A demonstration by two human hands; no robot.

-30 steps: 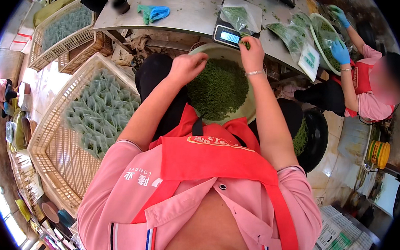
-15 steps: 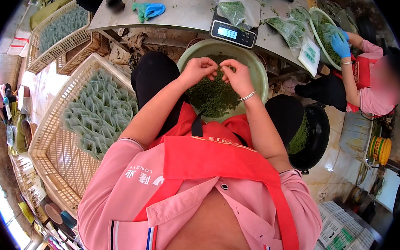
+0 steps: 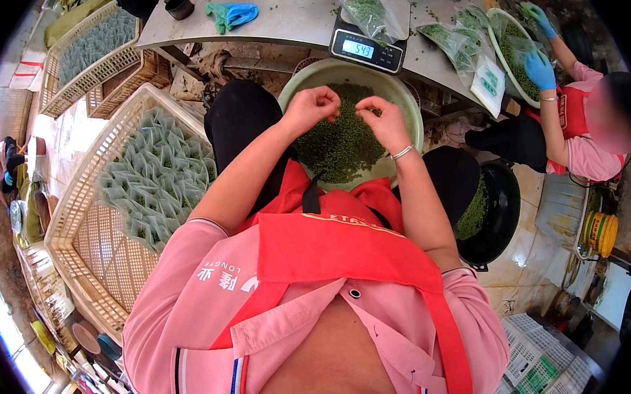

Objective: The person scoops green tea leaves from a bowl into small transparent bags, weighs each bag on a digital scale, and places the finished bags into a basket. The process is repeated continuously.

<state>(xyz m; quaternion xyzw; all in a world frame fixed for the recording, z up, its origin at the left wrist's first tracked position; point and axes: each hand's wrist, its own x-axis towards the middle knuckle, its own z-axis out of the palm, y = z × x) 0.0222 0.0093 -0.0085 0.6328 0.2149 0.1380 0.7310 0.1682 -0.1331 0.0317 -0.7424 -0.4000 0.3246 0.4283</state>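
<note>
A pale green basin (image 3: 403, 88) stands between my knees, with a heap of small green peppercorn-like berries (image 3: 336, 151) inside. Above the basin's far half, my left hand (image 3: 313, 110) is closed, fingertips pinched together. My right hand (image 3: 384, 122) faces it across a small gap, its thumb and forefinger also pinched. Whatever lies in either pinch is too small to make out. Just beyond the basin, a digital scale (image 3: 368, 51) sits on the table's near edge, carrying a clear bag of green berries (image 3: 366, 16).
To my left stands a beige crate (image 3: 102, 256) of filled clear bags (image 3: 161, 177). A black tub (image 3: 498, 222) of berries is by my right knee. Blue and green gloves (image 3: 231, 16) and a black cup (image 3: 178, 6) lie on the metal table (image 3: 290, 22). A blue-gloved co-worker (image 3: 580, 119) works at a bowl (image 3: 499, 46).
My hands have drawn apart, the right one shifting right and slightly down. The scale's reading has changed. One of the co-worker's gloved hands has lifted away toward the far side of their bowl.
</note>
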